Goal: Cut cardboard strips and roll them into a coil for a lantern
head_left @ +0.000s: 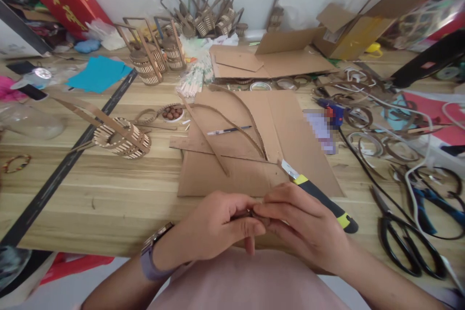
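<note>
My left hand (214, 225) and my right hand (303, 223) meet at the table's near edge, fingers pinched together around a small dark piece (250, 213) I cannot make out. A watch (154, 252) sits on my left wrist. Just beyond my right hand lies a utility knife (319, 196) with a black and yellow handle, blade pointing away. Ahead of my hands lie flat cardboard sheets (254, 155) with corrugated cardboard strips (232, 121) and a pen (228, 131) on top.
A small cardboard basket (121, 138) lies on its side at left; more baskets (152, 55) stand at the back. Black scissors (410, 242), a glue gun (332, 111), coiled strips and cables crowd the right. A blue sheet (98, 72) and open boxes (348, 34) lie behind.
</note>
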Action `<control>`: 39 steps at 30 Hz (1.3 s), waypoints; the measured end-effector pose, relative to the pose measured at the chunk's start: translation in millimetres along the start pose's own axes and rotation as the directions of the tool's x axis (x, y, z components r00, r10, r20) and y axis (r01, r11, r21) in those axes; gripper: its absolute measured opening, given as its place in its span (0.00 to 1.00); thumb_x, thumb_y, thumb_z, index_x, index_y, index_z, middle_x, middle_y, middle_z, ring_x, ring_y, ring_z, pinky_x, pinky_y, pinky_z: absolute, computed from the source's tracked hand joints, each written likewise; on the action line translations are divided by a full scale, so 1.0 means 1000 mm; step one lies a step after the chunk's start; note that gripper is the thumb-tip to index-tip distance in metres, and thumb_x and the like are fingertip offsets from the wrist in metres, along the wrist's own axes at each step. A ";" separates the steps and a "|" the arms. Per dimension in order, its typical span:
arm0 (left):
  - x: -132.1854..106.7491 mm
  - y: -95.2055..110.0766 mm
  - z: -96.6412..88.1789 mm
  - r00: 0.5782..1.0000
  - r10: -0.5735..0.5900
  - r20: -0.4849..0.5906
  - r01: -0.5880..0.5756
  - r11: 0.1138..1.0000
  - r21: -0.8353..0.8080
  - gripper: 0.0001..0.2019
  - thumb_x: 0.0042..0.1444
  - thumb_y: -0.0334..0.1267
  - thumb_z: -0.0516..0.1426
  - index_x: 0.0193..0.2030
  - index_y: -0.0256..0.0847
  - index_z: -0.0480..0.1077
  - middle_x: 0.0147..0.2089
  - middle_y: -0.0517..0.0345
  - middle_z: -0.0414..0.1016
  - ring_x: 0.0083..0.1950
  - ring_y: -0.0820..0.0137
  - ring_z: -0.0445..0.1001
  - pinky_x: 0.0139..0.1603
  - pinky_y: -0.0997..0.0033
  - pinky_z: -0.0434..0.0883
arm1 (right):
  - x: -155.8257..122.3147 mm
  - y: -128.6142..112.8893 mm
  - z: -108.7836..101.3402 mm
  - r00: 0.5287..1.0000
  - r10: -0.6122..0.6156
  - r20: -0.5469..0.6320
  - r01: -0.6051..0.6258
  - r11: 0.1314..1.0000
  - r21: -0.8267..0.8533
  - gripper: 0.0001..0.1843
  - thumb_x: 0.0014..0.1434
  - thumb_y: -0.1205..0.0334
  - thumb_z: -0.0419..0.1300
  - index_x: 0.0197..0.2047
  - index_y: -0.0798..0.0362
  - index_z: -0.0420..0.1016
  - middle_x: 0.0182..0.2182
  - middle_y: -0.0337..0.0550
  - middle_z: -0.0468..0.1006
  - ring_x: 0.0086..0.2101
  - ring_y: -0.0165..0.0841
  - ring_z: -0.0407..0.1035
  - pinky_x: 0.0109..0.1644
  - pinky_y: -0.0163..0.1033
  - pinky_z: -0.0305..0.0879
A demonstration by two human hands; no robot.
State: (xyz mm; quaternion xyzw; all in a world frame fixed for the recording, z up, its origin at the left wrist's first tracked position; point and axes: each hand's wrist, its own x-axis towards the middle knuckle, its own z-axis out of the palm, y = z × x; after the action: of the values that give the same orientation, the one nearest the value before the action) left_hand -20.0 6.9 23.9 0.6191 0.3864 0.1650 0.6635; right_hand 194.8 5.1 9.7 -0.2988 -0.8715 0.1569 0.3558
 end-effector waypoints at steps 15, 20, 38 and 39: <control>-0.004 0.003 0.002 0.992 -0.057 -0.112 0.077 0.981 0.175 0.12 0.64 0.43 0.56 0.32 0.40 0.75 0.23 0.66 0.75 0.24 0.75 0.70 0.27 0.78 0.60 | 0.002 -0.006 -0.006 0.986 0.015 0.165 0.007 0.991 -0.133 0.15 0.72 0.66 0.47 0.42 0.52 0.76 0.33 0.41 0.77 0.31 0.29 0.70 0.36 0.36 0.68; -0.002 0.007 0.012 0.975 -0.048 -0.218 0.101 0.966 0.239 0.14 0.63 0.42 0.56 0.27 0.40 0.70 0.22 0.64 0.73 0.25 0.73 0.70 0.27 0.76 0.59 | 0.006 -0.013 -0.002 0.980 -0.119 0.158 0.170 0.917 -0.362 0.22 0.72 0.70 0.42 0.40 0.57 0.77 0.31 0.45 0.78 0.29 0.32 0.68 0.35 0.40 0.66; 0.001 -0.005 -0.003 1.000 0.001 0.015 -0.002 0.999 0.050 0.20 0.66 0.53 0.54 0.35 0.37 0.75 0.23 0.62 0.77 0.25 0.74 0.69 0.29 0.78 0.60 | -0.003 0.003 0.002 1.000 0.006 -0.023 -0.005 1.000 0.026 0.08 0.66 0.68 0.58 0.46 0.51 0.76 0.34 0.41 0.78 0.35 0.31 0.73 0.39 0.37 0.72; 0.001 -0.005 -0.003 1.000 -0.005 0.005 0.005 0.997 0.072 0.20 0.66 0.52 0.54 0.32 0.38 0.74 0.22 0.62 0.76 0.25 0.74 0.69 0.29 0.78 0.60 | -0.002 0.003 0.001 1.000 0.017 -0.016 -0.016 0.999 0.030 0.08 0.66 0.69 0.58 0.46 0.51 0.76 0.34 0.42 0.78 0.35 0.31 0.73 0.39 0.37 0.71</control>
State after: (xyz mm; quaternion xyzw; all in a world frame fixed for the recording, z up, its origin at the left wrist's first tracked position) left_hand -22.9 8.3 19.1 0.6418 0.3921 0.1478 0.6422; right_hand 196.4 5.6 6.4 -0.3018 -0.8636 0.1705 0.3660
